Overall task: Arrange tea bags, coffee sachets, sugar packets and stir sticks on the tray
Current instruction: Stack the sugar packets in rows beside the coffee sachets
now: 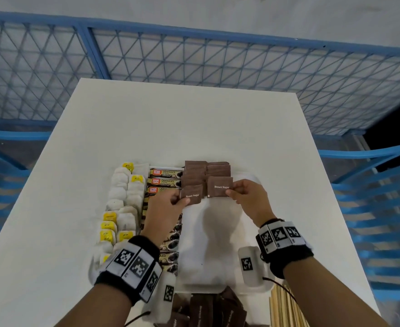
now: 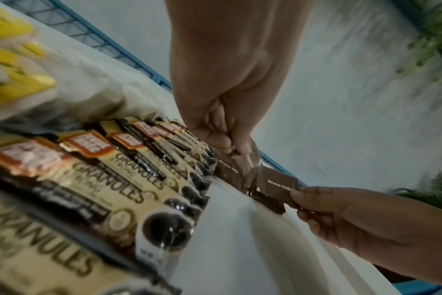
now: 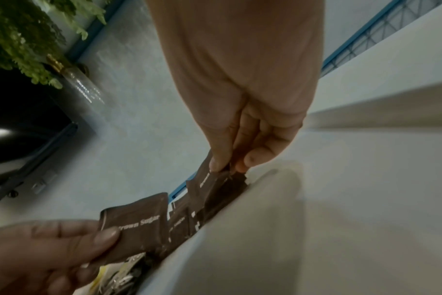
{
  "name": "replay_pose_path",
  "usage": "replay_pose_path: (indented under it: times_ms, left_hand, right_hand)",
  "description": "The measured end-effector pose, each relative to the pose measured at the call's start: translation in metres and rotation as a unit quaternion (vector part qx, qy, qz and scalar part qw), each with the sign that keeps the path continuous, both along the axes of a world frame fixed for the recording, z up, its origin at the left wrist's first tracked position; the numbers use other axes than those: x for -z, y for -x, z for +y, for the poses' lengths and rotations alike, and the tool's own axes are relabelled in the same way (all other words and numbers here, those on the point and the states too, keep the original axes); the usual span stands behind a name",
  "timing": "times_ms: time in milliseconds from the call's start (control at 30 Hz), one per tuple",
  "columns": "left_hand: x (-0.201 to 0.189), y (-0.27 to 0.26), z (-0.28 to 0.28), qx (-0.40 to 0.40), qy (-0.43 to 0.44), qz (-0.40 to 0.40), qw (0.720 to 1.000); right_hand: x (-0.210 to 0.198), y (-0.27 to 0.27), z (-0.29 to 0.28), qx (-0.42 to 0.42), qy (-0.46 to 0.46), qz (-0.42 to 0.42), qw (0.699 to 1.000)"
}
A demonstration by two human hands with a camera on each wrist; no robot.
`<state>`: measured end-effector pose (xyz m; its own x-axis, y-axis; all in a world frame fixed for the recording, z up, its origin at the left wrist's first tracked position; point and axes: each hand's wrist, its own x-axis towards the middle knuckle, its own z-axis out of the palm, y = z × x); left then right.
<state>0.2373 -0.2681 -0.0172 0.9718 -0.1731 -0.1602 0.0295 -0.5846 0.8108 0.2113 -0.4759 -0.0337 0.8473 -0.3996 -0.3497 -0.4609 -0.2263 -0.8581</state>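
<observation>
tea bags (image 1: 121, 208) + coffee (image 1: 166, 182) fill tray's (image 1: 217, 274) left side | sugar (image 1: 206, 172) rows started at far edge | left hand (image 1: 168, 204) and right hand (image 1: 243, 197) each pinch a packet there | loose sugar (image 1: 208, 310), sticks (image 1: 286, 308) waiting at near tabletop edge, so roughly halfway imo

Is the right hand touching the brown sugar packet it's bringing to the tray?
Touching. The right wrist view shows the right hand pinching the brown sugar packet between thumb and fingertips at its edge.
</observation>
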Motion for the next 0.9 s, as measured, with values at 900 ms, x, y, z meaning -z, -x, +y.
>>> replay_pose_path:
  times_ms: [900]
  left_hand:
    - [0.013,-0.010,-0.010,0.008,-0.068,-0.046,0.997]
  right_hand:
    - [0.005,0.001,0.011,-0.003,0.135,-0.003,0.991]
